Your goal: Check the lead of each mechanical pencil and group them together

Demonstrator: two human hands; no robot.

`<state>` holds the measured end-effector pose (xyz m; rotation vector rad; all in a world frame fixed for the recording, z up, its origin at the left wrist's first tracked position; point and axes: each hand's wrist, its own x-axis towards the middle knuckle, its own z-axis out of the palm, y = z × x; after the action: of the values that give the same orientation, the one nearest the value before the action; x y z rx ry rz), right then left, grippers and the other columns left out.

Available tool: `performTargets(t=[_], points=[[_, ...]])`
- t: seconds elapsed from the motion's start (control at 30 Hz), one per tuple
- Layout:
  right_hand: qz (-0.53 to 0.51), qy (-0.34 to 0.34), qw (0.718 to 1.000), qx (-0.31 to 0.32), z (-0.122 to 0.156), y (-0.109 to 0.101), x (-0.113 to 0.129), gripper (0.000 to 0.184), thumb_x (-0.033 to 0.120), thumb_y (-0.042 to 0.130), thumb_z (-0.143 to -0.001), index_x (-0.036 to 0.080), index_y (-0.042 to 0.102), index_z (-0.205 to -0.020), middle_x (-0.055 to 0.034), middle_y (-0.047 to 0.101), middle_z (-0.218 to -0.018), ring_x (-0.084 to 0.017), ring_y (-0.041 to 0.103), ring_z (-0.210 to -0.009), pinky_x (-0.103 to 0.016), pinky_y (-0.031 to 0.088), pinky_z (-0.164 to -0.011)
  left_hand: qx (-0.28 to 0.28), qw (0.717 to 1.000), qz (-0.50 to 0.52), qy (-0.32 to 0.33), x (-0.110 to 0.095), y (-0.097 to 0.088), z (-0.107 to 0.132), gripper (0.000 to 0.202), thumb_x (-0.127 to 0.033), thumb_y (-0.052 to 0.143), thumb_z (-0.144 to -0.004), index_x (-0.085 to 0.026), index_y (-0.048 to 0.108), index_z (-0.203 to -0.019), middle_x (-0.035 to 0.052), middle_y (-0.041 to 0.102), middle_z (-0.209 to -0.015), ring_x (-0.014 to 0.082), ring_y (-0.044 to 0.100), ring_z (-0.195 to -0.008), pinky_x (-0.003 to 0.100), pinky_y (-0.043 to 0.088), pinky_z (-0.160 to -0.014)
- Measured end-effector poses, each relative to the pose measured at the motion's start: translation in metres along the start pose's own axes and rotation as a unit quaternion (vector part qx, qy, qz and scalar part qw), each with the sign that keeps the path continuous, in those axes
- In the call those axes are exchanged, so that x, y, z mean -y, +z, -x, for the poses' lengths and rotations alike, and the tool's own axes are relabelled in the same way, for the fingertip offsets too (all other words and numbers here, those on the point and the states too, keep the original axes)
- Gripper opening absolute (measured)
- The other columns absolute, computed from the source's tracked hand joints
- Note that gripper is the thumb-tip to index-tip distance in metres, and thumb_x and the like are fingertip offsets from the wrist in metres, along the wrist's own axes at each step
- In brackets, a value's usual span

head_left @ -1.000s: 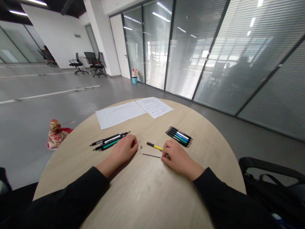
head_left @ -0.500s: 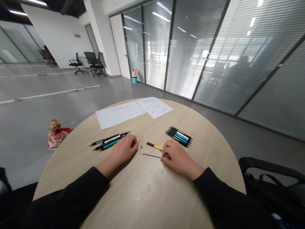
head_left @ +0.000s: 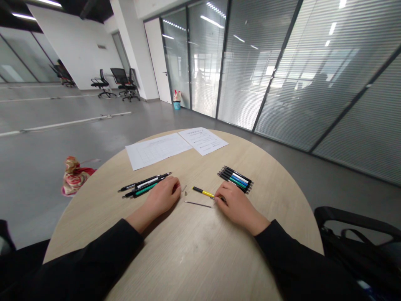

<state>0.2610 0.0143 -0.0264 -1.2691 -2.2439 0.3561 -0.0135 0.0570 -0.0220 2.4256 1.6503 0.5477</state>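
Note:
My left hand [head_left: 163, 194] rests on the table with its fingers curled in, and nothing shows in them. Just past its fingertips lie a small spring-like piece [head_left: 184, 188] and a tiny metal pen tip [head_left: 186, 193]. My right hand [head_left: 234, 205] is closed at the right end of a yellow and black pen barrel [head_left: 203, 192], its fingers hiding that end. A thin pen refill [head_left: 198, 204] lies on the tabletop between the hands, its right end close to my right thumb.
Several black pens with white and green parts [head_left: 145, 184] lie beside my left hand. Behind my right hand is a row of several pens [head_left: 236, 177]. Two printed sheets [head_left: 158, 149] lie at the far edge of the round table [head_left: 188, 267]. A chair [head_left: 354, 221] stands at right.
My right thumb and fingers have come off the refill's end and moved slightly toward the yellow barrel's end. The refill now lies free. My left hand has barely moved.

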Motion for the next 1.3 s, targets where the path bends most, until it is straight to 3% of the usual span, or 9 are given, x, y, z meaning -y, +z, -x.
performTargets(t=[0.47,0.77,1.0,1.3], points=[[0.008,0.017,1.0,0.007,0.001,0.002,-0.001,0.013,0.015,0.057,-0.094,0.016,0.069,-0.088,-0.0072,0.063,-0.093,-0.02,0.058,-0.093,-0.033,0.046,-0.085,0.011,1.0,-0.025,0.007,0.006,0.003,0.0,0.016,-0.027,0.046,-0.091,-0.021,0.054,-0.079,0.0064,0.064,-0.084,0.0234,0.06,-0.078,0.034,0.042,-0.07],[0.027,0.043,0.999,-0.006,0.0,0.002,-0.003,0.012,0.013,0.058,-0.092,0.016,0.069,-0.09,-0.0074,0.064,-0.097,-0.02,0.059,-0.096,-0.031,0.046,-0.088,0.015,1.0,-0.025,0.003,0.002,0.001,-0.001,0.016,-0.025,0.046,-0.091,-0.02,0.054,-0.079,0.0066,0.064,-0.084,0.0229,0.06,-0.079,0.034,0.044,-0.072],[0.043,0.069,0.996,0.02,0.001,0.0,0.0,0.01,0.018,0.061,-0.092,0.017,0.07,-0.094,-0.0062,0.064,-0.099,-0.018,0.061,-0.093,-0.029,0.045,-0.083,0.0,1.0,-0.011,0.009,-0.004,-0.004,0.001,0.016,-0.024,0.045,-0.092,-0.019,0.054,-0.08,0.0067,0.062,-0.085,0.0229,0.058,-0.08,0.035,0.044,-0.072],[0.073,0.09,0.992,0.045,0.0,-0.004,0.003,0.009,0.019,0.062,-0.093,0.018,0.071,-0.091,-0.0058,0.066,-0.095,-0.018,0.062,-0.09,-0.028,0.042,-0.077,-0.009,0.995,0.022,0.092,-0.018,-0.018,0.007,0.016,-0.022,0.045,-0.094,-0.017,0.059,-0.089,0.0066,0.06,-0.093,0.0213,0.057,-0.088,0.035,0.046,-0.079]])
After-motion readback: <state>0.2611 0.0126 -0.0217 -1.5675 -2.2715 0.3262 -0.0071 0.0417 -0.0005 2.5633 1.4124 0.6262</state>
